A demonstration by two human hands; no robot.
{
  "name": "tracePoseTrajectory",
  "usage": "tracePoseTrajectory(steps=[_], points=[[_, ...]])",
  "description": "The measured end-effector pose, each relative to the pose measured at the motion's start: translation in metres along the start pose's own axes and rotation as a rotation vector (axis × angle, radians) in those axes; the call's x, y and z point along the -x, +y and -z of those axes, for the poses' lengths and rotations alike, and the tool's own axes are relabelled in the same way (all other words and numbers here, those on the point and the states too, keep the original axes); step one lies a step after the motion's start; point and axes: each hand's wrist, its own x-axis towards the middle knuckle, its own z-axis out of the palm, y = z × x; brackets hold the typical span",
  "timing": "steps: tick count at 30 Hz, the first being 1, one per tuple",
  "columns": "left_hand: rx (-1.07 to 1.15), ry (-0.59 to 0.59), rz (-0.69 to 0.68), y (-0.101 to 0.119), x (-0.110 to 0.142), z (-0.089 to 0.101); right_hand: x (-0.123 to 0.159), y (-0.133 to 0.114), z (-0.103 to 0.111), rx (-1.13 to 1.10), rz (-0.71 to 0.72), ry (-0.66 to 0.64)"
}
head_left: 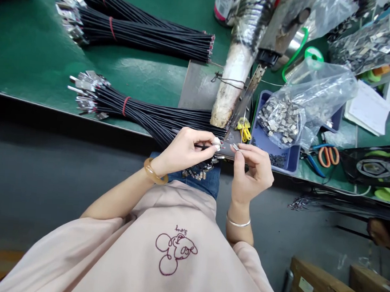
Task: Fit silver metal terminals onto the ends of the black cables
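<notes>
My left hand (191,151) pinches the end of a black cable (200,146) between thumb and fingers, with white covers on the fingertips. In my right hand (253,168) a small silver metal connector (236,147) is held between thumb and forefinger, just right of the cable end; a small gap shows between them. Beside my left hand lies a bundle of black cables (150,114), tied with a red band. More cable ends with metal connectors (200,169) hang over my lap. Above my hands, a soldering iron (251,85) points down beside a dirty white hose (232,82).
Two tied cable bundles (149,38) lie at the back left of the green table (30,59). To the right stands a blue tray (292,159) with a bag of metal connectors (280,118). Orange-handled scissors (328,156), pliers and a solder spool (313,54) are nearby.
</notes>
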Motion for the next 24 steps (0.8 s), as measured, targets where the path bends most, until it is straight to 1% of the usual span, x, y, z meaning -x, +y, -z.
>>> tracePoseTrajectory(steps=[3, 7, 12, 15, 16, 18, 20, 21, 24], points=[[-0.021, 0.004, 0.006, -0.0005, -0.0007, -0.0021, 0.0038, 0.0035, -0.0032, -0.091, -0.066, -0.01], [0.006, 0.004, 0.04, 0.0019, -0.0013, -0.0006, 0.0071, 0.0025, -0.0048, -0.176, -0.156, -0.044], [0.07, -0.08, 0.069, 0.0063, -0.0047, 0.0048, 0.005, 0.0052, -0.0059, -0.4, -0.361, -0.093], [0.105, -0.101, 0.086, 0.0073, -0.0056, 0.0056, 0.002, 0.0062, -0.0058, -0.497, -0.427, -0.12], [0.117, -0.099, 0.093, 0.0072, -0.0056, 0.0053, 0.0015, 0.0058, -0.0058, -0.484, -0.425, -0.107], [0.134, -0.072, 0.109, 0.0067, -0.005, 0.004, 0.0019, 0.0042, -0.0059, -0.396, -0.368, -0.033], [0.142, -0.031, 0.122, 0.0059, -0.0042, 0.0021, 0.0039, 0.0024, -0.0062, -0.283, -0.256, 0.049], [0.146, -0.011, 0.123, 0.0056, -0.0039, 0.001, 0.0051, 0.0018, -0.0063, -0.224, -0.19, 0.067], [0.157, 0.05, 0.109, 0.0053, -0.0028, -0.0028, 0.0078, 0.0016, -0.0072, -0.078, -0.04, 0.037]])
